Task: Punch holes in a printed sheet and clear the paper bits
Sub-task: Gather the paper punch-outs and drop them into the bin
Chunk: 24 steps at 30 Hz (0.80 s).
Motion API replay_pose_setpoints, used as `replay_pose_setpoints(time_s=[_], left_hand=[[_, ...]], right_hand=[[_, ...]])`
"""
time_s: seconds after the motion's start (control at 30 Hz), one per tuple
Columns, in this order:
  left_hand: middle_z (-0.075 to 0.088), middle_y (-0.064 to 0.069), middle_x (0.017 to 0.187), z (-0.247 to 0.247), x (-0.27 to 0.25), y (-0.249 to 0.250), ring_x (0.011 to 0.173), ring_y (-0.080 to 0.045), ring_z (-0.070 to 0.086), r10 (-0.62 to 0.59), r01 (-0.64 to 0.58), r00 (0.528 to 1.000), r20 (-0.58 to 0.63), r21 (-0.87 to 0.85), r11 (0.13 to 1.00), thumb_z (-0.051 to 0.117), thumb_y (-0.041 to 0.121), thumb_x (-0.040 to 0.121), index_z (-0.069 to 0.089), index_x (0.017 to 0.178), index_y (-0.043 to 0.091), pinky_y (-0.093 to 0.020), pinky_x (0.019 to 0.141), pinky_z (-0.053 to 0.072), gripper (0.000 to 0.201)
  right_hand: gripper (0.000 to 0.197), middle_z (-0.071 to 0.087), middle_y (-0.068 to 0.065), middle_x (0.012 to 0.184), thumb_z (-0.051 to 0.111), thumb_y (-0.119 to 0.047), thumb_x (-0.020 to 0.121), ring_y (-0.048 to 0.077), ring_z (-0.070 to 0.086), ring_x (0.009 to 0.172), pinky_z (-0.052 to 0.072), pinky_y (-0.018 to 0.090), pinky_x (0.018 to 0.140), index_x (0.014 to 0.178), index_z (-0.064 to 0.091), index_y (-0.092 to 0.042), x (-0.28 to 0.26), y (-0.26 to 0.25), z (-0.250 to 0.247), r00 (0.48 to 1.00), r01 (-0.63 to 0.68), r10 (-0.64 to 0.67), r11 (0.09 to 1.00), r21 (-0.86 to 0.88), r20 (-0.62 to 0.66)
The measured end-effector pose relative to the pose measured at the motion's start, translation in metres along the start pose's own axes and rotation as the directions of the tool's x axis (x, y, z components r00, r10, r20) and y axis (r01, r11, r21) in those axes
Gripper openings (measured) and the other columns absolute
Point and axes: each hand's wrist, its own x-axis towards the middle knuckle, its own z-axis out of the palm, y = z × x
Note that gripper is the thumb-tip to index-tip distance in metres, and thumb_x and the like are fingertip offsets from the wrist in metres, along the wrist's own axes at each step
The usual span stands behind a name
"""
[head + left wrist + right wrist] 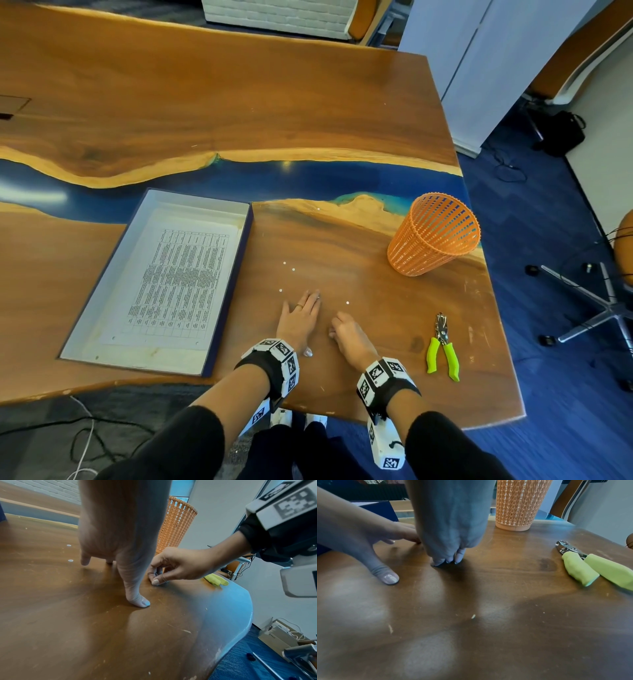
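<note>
Several small white paper bits (293,269) lie scattered on the wooden table (359,260); two show in the left wrist view as paper bits (70,560). My left hand (301,308) rests flat on the table among them, fingers straight, thumb spread. Just right of it, my right hand (337,327) has its fingertips (448,559) bunched together against the tabletop; I cannot see whether a bit lies between them. The printed sheet (178,281) lies in a shallow box (191,205) to the left. The green-handled hole punch (443,342) lies free on the table at the right.
An orange mesh basket (433,234) stands upright at the right, beyond the punch. The table's near and right edges are close to both hands. An office chair base (603,308) stands on the blue carpet to the right.
</note>
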Motion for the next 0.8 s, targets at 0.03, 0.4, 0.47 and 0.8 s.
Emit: replay_pose_setpoints(time_s=[0.03, 0.4, 0.47, 0.8], left_hand=[[-0.016, -0.002, 0.159, 0.0, 0.0, 0.0, 0.148, -0.019, -0.008, 0.0, 0.0, 1.0, 0.0, 0.002, 1.0, 0.079, 0.039, 0.069, -0.006, 0.15, 0.006, -0.051, 0.116, 0.017, 0.122], [-0.017, -0.003, 0.159, -0.006, 0.001, 0.002, 0.148, -0.02, -0.008, 0.003, -0.004, 1.0, 0.026, 0.046, 0.999, 0.078, 0.042, 0.071, -0.007, 0.15, 0.005, -0.052, 0.115, 0.018, 0.122], [-0.016, -0.003, 0.159, -0.008, 0.0, 0.003, 0.148, -0.021, -0.008, 0.006, -0.007, 0.999, 0.032, 0.041, 0.999, 0.078, 0.041, 0.071, -0.006, 0.15, 0.004, -0.052, 0.116, 0.017, 0.121], [-0.01, -0.007, 0.159, -0.023, 0.006, 0.004, 0.148, -0.024, 0.0, 0.015, -0.028, 0.996, 0.083, 0.154, 0.988, 0.078, 0.04, 0.072, -0.002, 0.15, 0.003, -0.052, 0.114, 0.02, 0.118]], right_hand=[[0.019, 0.05, 0.019, 0.114, 0.042, -0.01, 0.096, 0.033, 0.051, 0.105, 0.04, 0.039, 0.09, 0.102, 0.056, 0.002, -0.001, 0.0, 0.0, 1.0, -0.004, 0.004, 1.0, 0.0, 0.007], [0.001, 0.059, 0.018, 0.09, 0.05, -0.002, 0.084, 0.026, 0.049, 0.073, 0.043, 0.039, 0.07, 0.085, 0.051, -0.002, 0.001, 0.0, -0.055, 0.986, 0.011, 0.01, 0.992, 0.122, -0.167], [0.003, 0.063, 0.016, 0.085, 0.055, -0.001, 0.08, 0.029, 0.058, 0.075, 0.05, 0.043, 0.071, 0.08, 0.055, -0.004, 0.01, 0.004, -0.083, 0.973, 0.017, 0.016, 0.99, 0.143, -0.229], [0.008, 0.069, 0.01, 0.074, 0.061, 0.002, 0.074, 0.021, 0.063, 0.071, 0.053, 0.036, 0.07, 0.073, 0.066, -0.005, 0.024, 0.034, -0.235, 0.816, 0.021, 0.057, 0.992, 0.127, -0.575]])
